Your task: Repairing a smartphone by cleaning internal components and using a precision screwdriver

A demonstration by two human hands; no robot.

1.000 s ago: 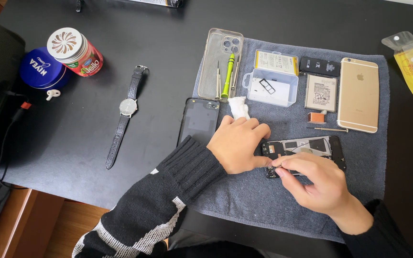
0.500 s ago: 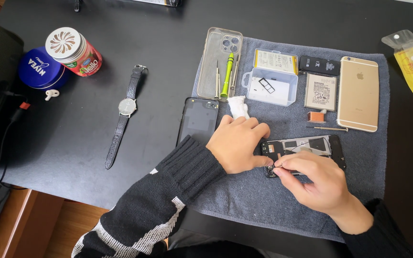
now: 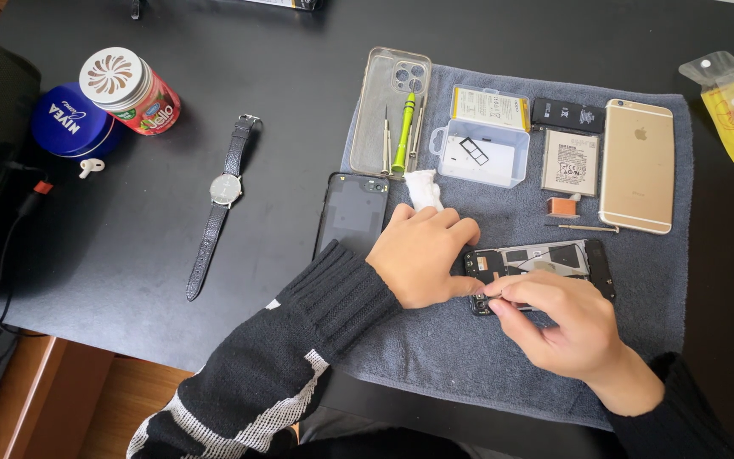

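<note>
Two hands work on one opened phone [image 3: 545,259] — the left hand [image 3: 422,255] presses it steady, fingers curled, while the right hand [image 3: 558,327] fingers pinch something tiny at its corner.

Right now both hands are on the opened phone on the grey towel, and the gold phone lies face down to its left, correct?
Not quite. The gold phone lies to the right of the opened phone, up near the grey towel edge, per the head view. Left hand and right hand are on the opened phone.
</note>
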